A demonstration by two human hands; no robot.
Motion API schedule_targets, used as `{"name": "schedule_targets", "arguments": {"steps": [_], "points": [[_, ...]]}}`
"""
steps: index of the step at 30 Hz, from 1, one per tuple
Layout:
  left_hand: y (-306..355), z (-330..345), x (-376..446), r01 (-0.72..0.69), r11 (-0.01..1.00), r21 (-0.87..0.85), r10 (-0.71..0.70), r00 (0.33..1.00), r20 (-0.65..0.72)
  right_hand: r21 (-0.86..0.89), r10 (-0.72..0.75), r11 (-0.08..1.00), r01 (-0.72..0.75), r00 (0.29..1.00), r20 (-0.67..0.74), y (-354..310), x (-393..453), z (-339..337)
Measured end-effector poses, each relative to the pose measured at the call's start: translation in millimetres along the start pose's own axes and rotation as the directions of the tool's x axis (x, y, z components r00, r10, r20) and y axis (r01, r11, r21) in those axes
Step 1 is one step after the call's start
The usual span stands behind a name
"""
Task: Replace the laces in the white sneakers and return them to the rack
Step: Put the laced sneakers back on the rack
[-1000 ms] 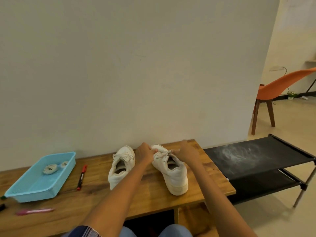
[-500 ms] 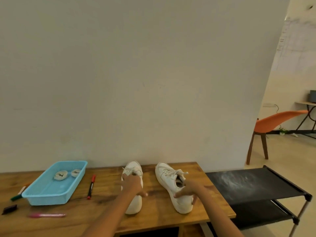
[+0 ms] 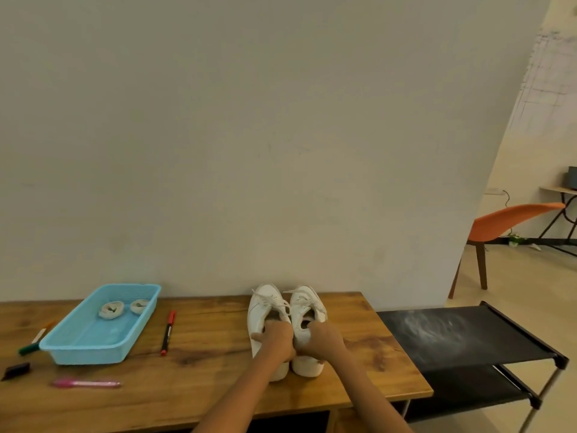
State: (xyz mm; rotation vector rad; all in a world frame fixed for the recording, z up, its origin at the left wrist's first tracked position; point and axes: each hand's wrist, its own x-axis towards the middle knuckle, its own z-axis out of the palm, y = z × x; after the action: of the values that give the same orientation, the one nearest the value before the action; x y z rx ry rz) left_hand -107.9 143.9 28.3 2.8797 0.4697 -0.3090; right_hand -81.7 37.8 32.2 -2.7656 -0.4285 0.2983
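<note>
White leather under both my palms: my left hand (image 3: 276,340) grips the heel end of the left sneaker (image 3: 265,310), fingers curled into its opening, and my right hand (image 3: 321,339) grips the right sneaker (image 3: 307,303) the same way; the two hands sit knuckle to knuckle, touching or nearly so. Both shoes stand side by side on the wooden table (image 3: 203,370), pressed together along their inner edges, toes pointing at the wall (image 3: 249,135), heels toward me; laces (image 3: 274,300) are threaded across each tongue, with loose ends spilling toward the toes. Just off the table's right end stands the black rack (image 3: 462,339), two fabric tiers on a dark frame, the upper tier smeared with pale dust; the sneakers are near it but still on the table.

To my left a light blue plastic tray (image 3: 93,348) holds two small coiled bundles (image 3: 123,307) at its far end, pale and lace-like, though too blurred to be sure; a red pen (image 3: 167,328) lies between tray and shoes; a pink pen (image 3: 86,383) lies near the front edge; a green-capped marker (image 3: 32,343) and a small black object (image 3: 15,368) sit at the far left. Beyond the wall's corner an orange chair (image 3: 512,226) stands on the floor.
</note>
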Motion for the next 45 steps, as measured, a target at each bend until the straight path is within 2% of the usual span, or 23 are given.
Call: {"name": "schedule_targets", "arguments": {"steps": [4, 9, 12, 14, 18, 23, 25, 28, 31, 35, 40, 45], "points": [[4, -4, 4, -0.035, 0.998, -0.045, 0.037, 0.999, 0.035, -0.010, 0.014, 1.000, -0.013, 0.989, 0.145, 2, 13, -10], [-9, -14, 6, -0.107, 0.986, -0.128, 0.120, 0.988, 0.098, -0.049, 0.053, 0.998, -0.046, 0.984, 0.168, 1, 17, -13], [-18, -16, 6, -0.141, 0.987, -0.081, 0.150, 0.980, 0.128, 0.088, 0.129, 0.984, -0.152, 0.966, 0.225, -1, 20, -15], [-20, -15, 6, -0.155, 0.987, -0.052, 0.160, 0.980, 0.117, 0.094, 0.137, 0.984, -0.154, 0.977, 0.166, -5, 20, -12], [-18, -11, 4, -0.174, 0.985, 0.008, 0.173, 0.983, 0.054, 0.061, 0.066, 0.996, -0.066, 0.998, 0.002, -12, 11, -3], [8, -18, -5, -0.205, 0.977, 0.053, 0.208, 0.977, -0.044, 0.167, 0.072, 0.984, -0.063, 0.996, -0.046, 4, 4, -24], [31, -22, -5, -0.241, 0.970, 0.029, 0.243, 0.967, -0.075, 0.150, 0.052, 0.988, -0.035, 0.993, -0.109, 24, 1, -48], [76, -25, -2, -0.303, 0.953, -0.021, 0.297, 0.944, -0.142, 0.161, 0.124, 0.982, -0.096, 0.976, -0.177, 58, -4, -86], [138, -22, 5, -0.400, 0.916, -0.024, 0.389, 0.901, -0.194, 0.232, 0.243, 0.956, -0.180, 0.929, -0.280, 109, -3, -116], [228, -19, 17, -0.551, 0.831, -0.080, 0.524, 0.823, -0.219, 0.226, 0.355, 0.932, -0.284, 0.845, -0.400, 189, -2, -147], [313, -2, 54, -0.604, 0.777, -0.176, 0.577, 0.796, -0.184, 0.221, 0.458, 0.889, -0.401, 0.793, -0.402, 282, 23, -159], [345, 61, 94, -0.589, 0.802, -0.100, 0.586, 0.808, -0.064, 0.263, 0.514, 0.855, -0.448, 0.802, -0.305, 342, 58, -112]]}}
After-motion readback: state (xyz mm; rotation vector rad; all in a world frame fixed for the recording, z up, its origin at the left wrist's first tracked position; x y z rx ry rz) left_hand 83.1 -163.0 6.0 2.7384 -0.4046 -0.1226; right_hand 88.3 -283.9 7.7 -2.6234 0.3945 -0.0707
